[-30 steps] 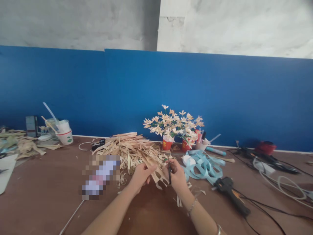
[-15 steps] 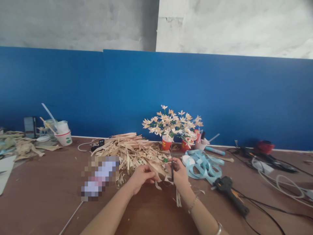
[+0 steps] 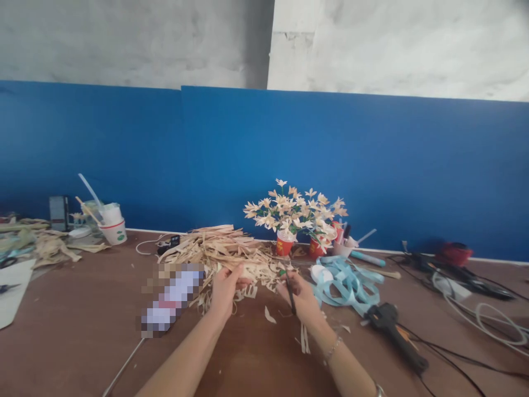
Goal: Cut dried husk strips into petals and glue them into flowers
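While right hand [image 3: 305, 298] grips tool [image 3: 292, 300], red cup [image 3: 285, 251], blurred print [image 3: 282, 246].

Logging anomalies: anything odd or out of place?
A scrap lies off the pile, between left hand and right hand, others by its wrist; ribbon sprawls in loose loops. Untidy, but likely normal workbench mess; no damage visible.

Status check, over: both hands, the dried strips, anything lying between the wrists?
Left hand at the heap of dried strips, grip unclear. Right hand gripping a slim dark tool. Pale scrap between the wrists.
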Available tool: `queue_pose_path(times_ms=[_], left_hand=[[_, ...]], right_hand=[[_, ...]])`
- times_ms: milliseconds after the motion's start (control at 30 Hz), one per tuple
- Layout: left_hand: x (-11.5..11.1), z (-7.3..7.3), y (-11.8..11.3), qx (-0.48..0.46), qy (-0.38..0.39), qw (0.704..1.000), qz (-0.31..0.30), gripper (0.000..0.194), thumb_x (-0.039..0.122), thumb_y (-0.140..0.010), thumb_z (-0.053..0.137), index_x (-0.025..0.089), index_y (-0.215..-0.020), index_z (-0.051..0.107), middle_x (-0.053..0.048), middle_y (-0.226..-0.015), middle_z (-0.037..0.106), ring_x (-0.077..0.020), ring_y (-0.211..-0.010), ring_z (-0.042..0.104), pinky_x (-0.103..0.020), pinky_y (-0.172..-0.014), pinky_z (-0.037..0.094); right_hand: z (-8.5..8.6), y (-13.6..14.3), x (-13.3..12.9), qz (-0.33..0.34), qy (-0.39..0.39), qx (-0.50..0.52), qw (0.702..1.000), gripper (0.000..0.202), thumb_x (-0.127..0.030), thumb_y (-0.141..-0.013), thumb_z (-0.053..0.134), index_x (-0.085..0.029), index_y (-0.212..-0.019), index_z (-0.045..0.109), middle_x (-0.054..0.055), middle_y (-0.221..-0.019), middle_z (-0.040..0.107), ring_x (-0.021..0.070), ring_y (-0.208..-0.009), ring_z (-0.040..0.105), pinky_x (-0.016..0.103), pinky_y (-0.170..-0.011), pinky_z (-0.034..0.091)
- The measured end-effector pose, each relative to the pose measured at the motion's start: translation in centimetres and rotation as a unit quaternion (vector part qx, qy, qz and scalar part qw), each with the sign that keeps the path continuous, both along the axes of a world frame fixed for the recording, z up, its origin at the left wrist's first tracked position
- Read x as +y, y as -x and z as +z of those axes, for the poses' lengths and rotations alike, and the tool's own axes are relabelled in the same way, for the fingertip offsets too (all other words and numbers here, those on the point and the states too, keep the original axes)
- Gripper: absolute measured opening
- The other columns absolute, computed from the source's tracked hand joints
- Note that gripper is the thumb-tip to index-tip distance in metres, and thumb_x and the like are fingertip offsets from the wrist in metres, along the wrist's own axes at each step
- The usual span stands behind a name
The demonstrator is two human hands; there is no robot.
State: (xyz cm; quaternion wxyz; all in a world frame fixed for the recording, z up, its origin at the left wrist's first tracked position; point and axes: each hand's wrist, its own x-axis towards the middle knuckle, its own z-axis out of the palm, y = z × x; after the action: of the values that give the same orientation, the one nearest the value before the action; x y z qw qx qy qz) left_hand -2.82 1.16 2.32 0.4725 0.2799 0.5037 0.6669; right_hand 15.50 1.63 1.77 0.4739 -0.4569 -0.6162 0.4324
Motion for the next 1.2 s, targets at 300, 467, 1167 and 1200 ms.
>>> queue_pose_path(times_ms=[300, 467, 1167, 1200], left_hand=[[0.8, -0.4, 0.9, -0.054, -0.023, 0.995, 0.077, 0.026, 0.03, -0.061, 0.072, 0.015, -0.073, 0.054, 0.001, -0.046, 0.061, -0.0158, -0.047, 0.063, -0.019, -0.041, 0.047], [0.1, 0.2, -0.1, 0.043, -0.03, 0.999, 0.002, 0.021, 0.032, -0.066, 0.066, 0.014, -0.07, 0.056, 0.003, -0.041, 0.059, -0.0146, -0.039, 0.059, -0.019, -0.036, 0.044], [-0.6, -0.6, -1.6, 0.042, -0.009, 0.999, -0.013, 0.025, 0.038, -0.066, 0.065, 0.016, -0.065, 0.054, 0.001, -0.042, 0.06, -0.0153, -0.041, 0.06, -0.022, -0.041, 0.046], [-0.6, -0.6, -1.6, 0.042, -0.008, 0.999, -0.013, 0.025, 0.038, -0.065, 0.065, 0.016, -0.065, 0.054, 0.0, -0.042, 0.06, -0.0154, -0.041, 0.06, -0.022, -0.041, 0.047]], right_hand=[[-0.8, -0.6, -0.5, 0.255, 0.17, -0.149, 0.94, 0.031, -0.042, -0.064, 0.069, -0.016, -0.076, 0.054, -0.003, -0.052, 0.06, 0.008, -0.04, 0.049, 0.016, -0.037, 0.033], [-0.4, 0.0, -0.9, 0.258, 0.176, -0.081, 0.947, 0.036, -0.046, -0.065, 0.068, -0.016, -0.077, 0.054, -0.002, -0.053, 0.061, 0.0074, -0.04, 0.05, 0.016, -0.038, 0.033], [-1.8, 0.9, -0.8, 0.228, 0.168, -0.016, 0.959, 0.033, -0.045, -0.066, 0.068, -0.016, -0.072, 0.052, -0.005, -0.049, 0.055, 0.0058, -0.036, 0.045, 0.014, -0.033, 0.031], [-1.9, 0.8, -0.7, 0.229, 0.169, -0.014, 0.959, 0.033, -0.046, -0.067, 0.068, -0.017, -0.072, 0.052, -0.005, -0.049, 0.055, 0.0057, -0.036, 0.045, 0.014, -0.033, 0.03]])
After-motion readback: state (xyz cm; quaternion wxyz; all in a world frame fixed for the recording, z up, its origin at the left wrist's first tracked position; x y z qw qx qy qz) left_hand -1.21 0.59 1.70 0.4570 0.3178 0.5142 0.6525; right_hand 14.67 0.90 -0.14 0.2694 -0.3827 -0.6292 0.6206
